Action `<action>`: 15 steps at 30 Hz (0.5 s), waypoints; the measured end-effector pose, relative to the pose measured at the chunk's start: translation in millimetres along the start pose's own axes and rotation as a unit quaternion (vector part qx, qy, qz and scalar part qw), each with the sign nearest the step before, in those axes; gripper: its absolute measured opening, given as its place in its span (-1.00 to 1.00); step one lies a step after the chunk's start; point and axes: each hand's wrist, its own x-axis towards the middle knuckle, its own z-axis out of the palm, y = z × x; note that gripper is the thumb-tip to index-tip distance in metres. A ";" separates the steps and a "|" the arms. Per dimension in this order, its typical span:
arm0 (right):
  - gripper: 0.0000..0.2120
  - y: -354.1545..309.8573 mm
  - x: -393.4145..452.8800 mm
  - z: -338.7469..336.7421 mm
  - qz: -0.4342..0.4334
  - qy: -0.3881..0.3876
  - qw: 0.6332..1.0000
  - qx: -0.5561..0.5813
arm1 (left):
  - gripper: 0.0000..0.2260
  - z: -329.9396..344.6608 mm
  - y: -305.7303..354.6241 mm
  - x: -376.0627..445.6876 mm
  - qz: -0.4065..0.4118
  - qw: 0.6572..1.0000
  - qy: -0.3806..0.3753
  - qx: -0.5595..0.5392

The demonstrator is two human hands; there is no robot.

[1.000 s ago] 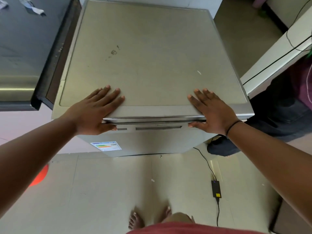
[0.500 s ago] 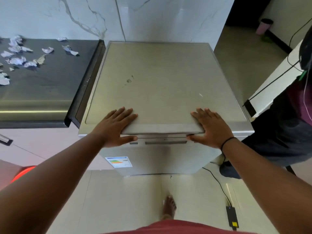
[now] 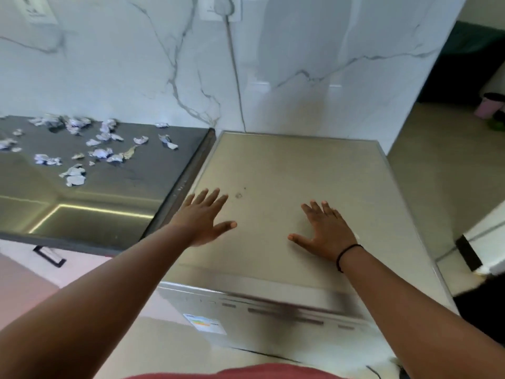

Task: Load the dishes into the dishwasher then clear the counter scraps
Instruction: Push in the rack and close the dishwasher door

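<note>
Even, soft daylight; no hard shadows. A bright strip of glare runs along the glossy dark counter (image 3: pixel 114 214), left of the left hand (image 3: pixel 203 217). Motion blur smears the dishwasher (image 3: pixel 287 170) front edge below both hands, and the right hand (image 3: pixel 325 231) is slightly soft. Wide-angle distortion bends lines near the frame edges.

Both hands, the left hand (image 3: pixel 203 218) and right hand (image 3: pixel 326 233), spread flat above the closed dishwasher (image 3: pixel 287 165); crumpled paper scraps (image 3: pixel 73 175) litter the dark desk (image 3: pixel 142 170) beside it.
</note>
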 end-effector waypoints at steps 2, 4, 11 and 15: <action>-0.10 -17.0 28.9 -5.9 -0.029 0.009 0.999 -0.022 | -0.18 -14.5 -18.9 3.0 -0.010 1.000 0.027 0.011; -0.11 -35.8 56.0 -11.1 -0.051 0.024 0.998 -0.039 | -0.18 -23.2 -37.9 6.9 -0.029 0.998 0.048 0.011; -0.14 -115.5 158.3 -46.0 -0.095 0.065 0.988 -0.106 | -0.21 -63.6 -117.6 51.8 -0.067 0.993 0.099 0.005; -0.15 -156.3 207.1 -86.7 -0.086 0.094 0.982 -0.137 | -0.22 -96.8 -160.6 83.2 -0.051 0.989 0.142 0.003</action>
